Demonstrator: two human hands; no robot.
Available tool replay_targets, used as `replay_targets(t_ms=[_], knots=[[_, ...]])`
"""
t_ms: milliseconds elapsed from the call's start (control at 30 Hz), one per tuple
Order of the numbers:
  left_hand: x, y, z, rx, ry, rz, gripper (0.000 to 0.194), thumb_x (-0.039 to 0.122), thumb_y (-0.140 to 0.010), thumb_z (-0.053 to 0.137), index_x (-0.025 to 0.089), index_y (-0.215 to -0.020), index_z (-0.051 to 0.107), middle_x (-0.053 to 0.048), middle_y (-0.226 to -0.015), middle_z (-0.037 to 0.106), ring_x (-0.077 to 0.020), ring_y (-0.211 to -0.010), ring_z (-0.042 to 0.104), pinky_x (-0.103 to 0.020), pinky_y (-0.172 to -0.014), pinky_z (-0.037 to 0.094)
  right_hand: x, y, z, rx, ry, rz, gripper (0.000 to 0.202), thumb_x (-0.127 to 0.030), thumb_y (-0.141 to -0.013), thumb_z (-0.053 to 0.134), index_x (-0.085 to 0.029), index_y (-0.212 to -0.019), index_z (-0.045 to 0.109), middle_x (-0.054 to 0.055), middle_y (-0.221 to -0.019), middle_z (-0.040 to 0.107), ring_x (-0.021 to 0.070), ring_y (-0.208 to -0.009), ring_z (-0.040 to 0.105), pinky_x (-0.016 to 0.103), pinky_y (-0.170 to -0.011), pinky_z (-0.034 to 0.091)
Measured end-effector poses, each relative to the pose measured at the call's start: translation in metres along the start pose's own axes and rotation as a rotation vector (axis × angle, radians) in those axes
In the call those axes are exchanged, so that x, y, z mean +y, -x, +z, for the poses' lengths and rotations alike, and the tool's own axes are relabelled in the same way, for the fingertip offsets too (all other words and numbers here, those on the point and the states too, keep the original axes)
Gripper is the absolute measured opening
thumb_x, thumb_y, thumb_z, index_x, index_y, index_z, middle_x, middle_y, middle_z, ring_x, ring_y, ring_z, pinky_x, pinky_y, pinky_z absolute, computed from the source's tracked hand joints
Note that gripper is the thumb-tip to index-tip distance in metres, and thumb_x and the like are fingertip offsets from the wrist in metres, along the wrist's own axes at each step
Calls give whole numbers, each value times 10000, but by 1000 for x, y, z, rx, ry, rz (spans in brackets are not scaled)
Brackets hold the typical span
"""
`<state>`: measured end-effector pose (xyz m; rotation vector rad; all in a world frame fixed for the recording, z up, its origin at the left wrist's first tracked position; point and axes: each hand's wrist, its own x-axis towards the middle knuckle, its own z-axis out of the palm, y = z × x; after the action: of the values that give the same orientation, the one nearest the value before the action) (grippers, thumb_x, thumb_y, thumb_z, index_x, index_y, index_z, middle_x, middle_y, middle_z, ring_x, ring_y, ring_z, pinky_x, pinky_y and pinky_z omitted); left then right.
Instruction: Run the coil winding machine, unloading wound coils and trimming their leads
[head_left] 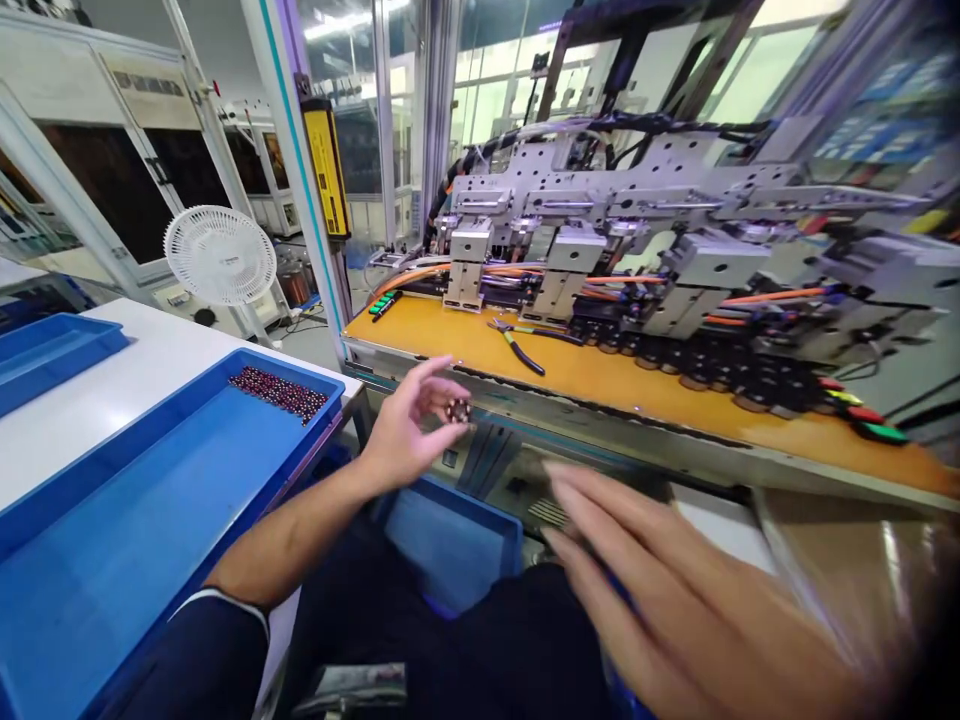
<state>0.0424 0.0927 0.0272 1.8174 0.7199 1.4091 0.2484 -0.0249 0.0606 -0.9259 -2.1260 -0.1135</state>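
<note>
Left hand (409, 430) pinching a small dark round part (458, 409) at the tips of thumb and fingers (444, 368), just short of the orange bench (600, 385) edge, right hand (675, 600) blurred, splayed loose and holding nothing, nearer than that bench.

We could not make out our right hand (675, 600) clearly: it was smeared by motion, and the lower edge cut off its wrist. The small dark part (458, 409) pinched in our left hand (409, 430) was too small to identify. The beads (279, 391) in the blue tray (112, 540) were an indistinct heap. The machine's (675, 250) right end blurred away.
</note>
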Motion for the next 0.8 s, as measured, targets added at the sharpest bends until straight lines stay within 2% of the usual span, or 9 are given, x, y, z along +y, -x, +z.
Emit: replay_targets(t_ms=[67, 133, 233, 300, 433, 500, 600, 700, 800], knots=[[14, 37, 2, -27, 64, 60, 681, 87, -780, 698, 223, -1376, 399, -81, -1086, 675, -149, -957, 664, -273, -847, 558, 1, -2, 8, -69, 149, -122, 370, -82, -911, 495, -143, -1267, 577, 151, -1224, 648, 246, -1043, 655, 353, -841, 528], [23, 62, 1, -28, 68, 91, 695, 70, -785, 699, 237, -1387, 393, -90, -1116, 678, -157, -985, 669, -267, -852, 566, 1, 0, 20, -128, 222, -207, 335, -38, -902, 445, -113, -1189, 600, 132, -1079, 703, 227, -913, 686, 346, -762, 527], [27, 82, -5, -6, 57, 99, 713, 58, -778, 709, 240, -1390, 392, -90, -1114, 683, -160, -992, 674, -254, -835, 579, -3, 9, 38, -140, 160, -176, 271, -30, -896, 473, -121, -1115, 604, 69, -895, 717, 180, -791, 676, 311, -728, 509], [27, 88, -8, -3, 48, 91, 714, 56, -774, 714, 239, -1388, 399, -83, -1103, 688, -151, -965, 680, -247, -826, 583, -8, 14, 45, -158, 103, -113, 205, -74, -909, 518, -127, -1088, 603, 62, -875, 711, 166, -782, 666, 291, -716, 494], [25, 96, -11, -48, 59, 98, 745, 31, -762, 717, 229, -1404, 396, -85, -1103, 696, -154, -955, 689, -252, -836, 586, -13, 19, 49, -312, -56, -15, 140, -126, -938, 491, -179, -940, 621, 27, -749, 649, 148, -679, 613, 278, -607, 443], [24, 98, -11, -68, 79, 84, 758, 23, -763, 713, 229, -1414, 385, -91, -1123, 694, -162, -974, 690, -255, -844, 588, -14, 22, 48, -358, -125, 49, 149, -119, -940, 482, -196, -940, 610, 29, -825, 645, 134, -712, 607, 263, -627, 441], [20, 101, -10, -66, 124, 37, 752, 33, -775, 711, 238, -1418, 378, -95, -1154, 690, -169, -993, 692, -264, -859, 589, -18, 27, 45, -349, -267, 145, 123, -127, -939, 500, -209, -977, 583, 22, -914, 657, 107, -760, 618, 228, -669, 454], [14, 102, -9, -48, 207, -11, 734, 39, -790, 703, 255, -1411, 377, -94, -1168, 691, -163, -976, 700, -275, -863, 591, -24, 32, 41, -329, -418, 186, 114, -131, -932, 518, -222, -969, 576, -37, -700, 628, 84, -628, 593, 204, -609, 439], [10, 103, -9, -60, 265, -48, 717, 45, -810, 684, 272, -1412, 367, -92, -1170, 696, -157, -952, 707, -285, -858, 593, -24, 32, 40, -440, -557, 224, 101, -145, -925, 541, -225, -913, 603, -42, -661, 615, 81, -590, 575, 203, -584, 432]])
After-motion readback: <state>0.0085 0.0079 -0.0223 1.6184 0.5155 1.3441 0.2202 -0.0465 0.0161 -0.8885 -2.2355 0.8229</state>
